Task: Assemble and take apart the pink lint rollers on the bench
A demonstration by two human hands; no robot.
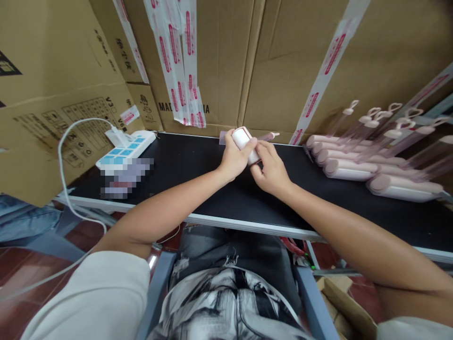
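Note:
Both hands hold a white cylindrical device (242, 137) with a reddish-pink edge, tilted above the black tabletop. My left hand (233, 158) is wrapped round its upper left side, with the thumb across the front. My right hand (272, 166) grips its lower right end between thumb and fingers. Just behind the right hand, a pinkish clear stick-like part (269, 137) shows; whether it joins the device I cannot tell. To the right lie several similar pale pink and white cylinders (348, 170), with clear tubes and looped caps (371, 122) among them.
A white power strip (122, 153) with blue sockets and a plugged-in white cable (65, 137) sits at the left of the black table (198, 193). Near it is a blurred-out item (125, 178). Taped cardboard (226, 61) walls the back and left. An open carton (345, 307) stands below right.

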